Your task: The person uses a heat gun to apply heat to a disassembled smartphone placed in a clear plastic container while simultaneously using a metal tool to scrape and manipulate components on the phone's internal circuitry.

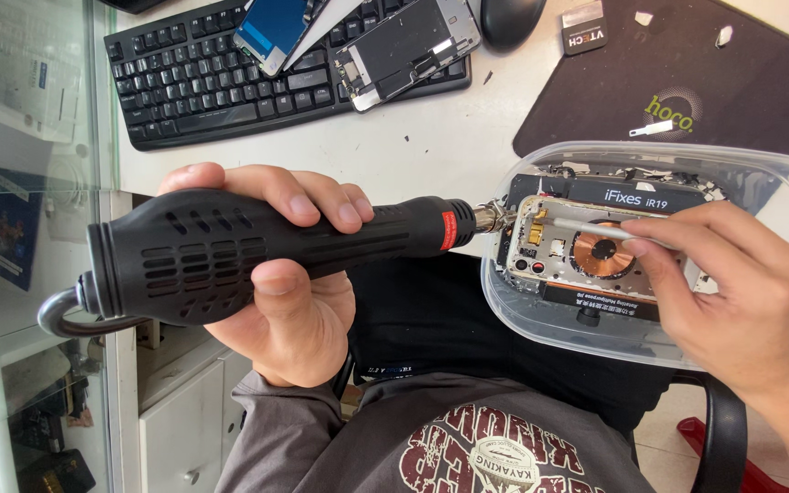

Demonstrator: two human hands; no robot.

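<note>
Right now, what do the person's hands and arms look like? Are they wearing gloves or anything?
No gloves: both hands are bare. The left hand has short, trimmed nails and no rings that show. At its wrist a grey sleeve begins, part of a grey top with a dark red and cream print on the front. The right hand is bare too, with no watch or ring in sight, and no sleeve shows on that forearm.

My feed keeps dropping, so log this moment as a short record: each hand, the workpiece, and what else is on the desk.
left hand: grips black hot-air gun, nozzle at the phone's edge
right hand: holds thin metal tool over the phone
phone: opened, copper coil showing, on a holder inside a clear tub
desk: keyboard with phone parts on it, mouse, dark mat
</note>
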